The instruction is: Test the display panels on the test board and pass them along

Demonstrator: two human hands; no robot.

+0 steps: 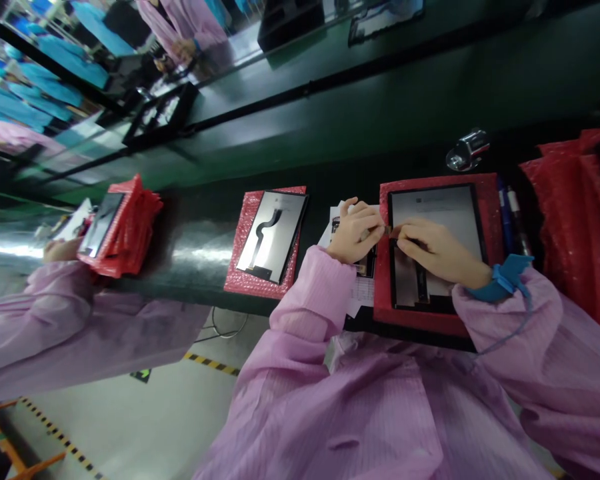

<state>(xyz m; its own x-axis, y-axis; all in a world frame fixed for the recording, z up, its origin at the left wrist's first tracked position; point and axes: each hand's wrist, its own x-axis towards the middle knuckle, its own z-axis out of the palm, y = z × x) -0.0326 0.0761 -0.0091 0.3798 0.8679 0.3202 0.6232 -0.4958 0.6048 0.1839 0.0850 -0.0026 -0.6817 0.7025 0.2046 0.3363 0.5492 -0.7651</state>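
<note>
A flat grey display panel (437,200) with a dark border lies on a red bubble-wrap sheet (385,293) in front of me. My right hand (437,252) reaches over the panel, thumb and index finger pinched at its left edge. Something small and dark shows at those fingertips, too small to name. From the panel's lower edge a dark flex cable (422,283) runs up and disappears under this hand. My left hand (357,230) is closed just left of the panel, its fingertips almost meeting the right ones; what they grip is hidden. Printed papers (361,290) lie partly beneath the left hand.
Left of me, another panel (285,230) with a curved cable lies on red bubble wrap (237,267). Pens (506,217) and a stack of red bubble bags (570,220) are at right. A shiny metal object (467,150) sits behind. A co-worker's sleeve (55,293) is far left.
</note>
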